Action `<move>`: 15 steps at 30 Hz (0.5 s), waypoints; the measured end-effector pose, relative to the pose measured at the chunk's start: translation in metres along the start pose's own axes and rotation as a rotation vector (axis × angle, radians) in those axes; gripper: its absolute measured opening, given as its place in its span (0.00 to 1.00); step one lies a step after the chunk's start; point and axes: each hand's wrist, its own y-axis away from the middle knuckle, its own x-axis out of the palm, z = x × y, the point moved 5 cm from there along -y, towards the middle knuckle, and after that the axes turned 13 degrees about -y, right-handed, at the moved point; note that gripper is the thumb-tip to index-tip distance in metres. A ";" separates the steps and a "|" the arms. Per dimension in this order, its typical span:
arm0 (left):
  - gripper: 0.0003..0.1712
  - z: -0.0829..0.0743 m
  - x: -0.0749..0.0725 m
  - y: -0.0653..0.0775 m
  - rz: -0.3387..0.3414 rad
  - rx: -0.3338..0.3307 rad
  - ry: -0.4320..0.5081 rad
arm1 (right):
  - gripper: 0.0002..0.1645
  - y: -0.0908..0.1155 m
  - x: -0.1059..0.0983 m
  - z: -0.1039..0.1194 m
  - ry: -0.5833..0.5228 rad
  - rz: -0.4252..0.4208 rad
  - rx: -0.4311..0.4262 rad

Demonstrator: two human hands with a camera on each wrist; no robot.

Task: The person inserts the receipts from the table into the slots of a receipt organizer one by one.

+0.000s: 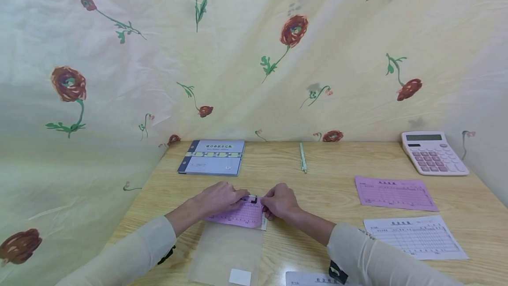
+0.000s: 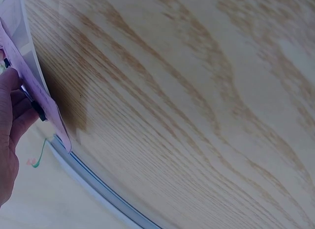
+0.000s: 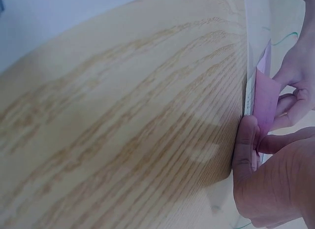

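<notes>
A translucent folder (image 1: 226,250) lies tilted up toward its top end, with a pink printed form (image 1: 238,216) over its upper part. At the top edge sits a black and silver metal clip (image 1: 252,198). My left hand (image 1: 222,198) grips the clip, thumb on it; the left wrist view shows the black clip ends (image 2: 38,111) beside the fingers. My right hand (image 1: 281,201) pinches the pink form's upper right corner between thumb and fingers. A white strip of paper (image 1: 263,222) shows under the form's right edge. The form's left part is hidden behind my left hand.
A blue account book (image 1: 214,158) and a pen (image 1: 303,158) lie toward the back. On the right are a pink-keyed calculator (image 1: 434,153), another pink form (image 1: 397,194) and a white form (image 1: 414,236). One more form (image 1: 305,279) lies under my right forearm. A flowered cloth (image 1: 254,56) hangs behind.
</notes>
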 end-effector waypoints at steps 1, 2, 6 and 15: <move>0.14 0.000 0.000 0.000 0.000 0.001 -0.001 | 0.09 0.000 0.000 0.000 0.003 0.001 -0.001; 0.14 0.000 0.000 0.000 -0.002 0.003 -0.004 | 0.09 0.000 0.000 0.000 0.005 0.001 -0.002; 0.14 0.000 0.000 0.000 -0.010 0.008 -0.002 | 0.08 -0.001 -0.001 -0.001 0.005 0.005 0.002; 0.15 0.001 -0.001 0.000 0.049 -0.011 0.040 | 0.07 -0.003 -0.001 -0.003 -0.019 0.019 0.007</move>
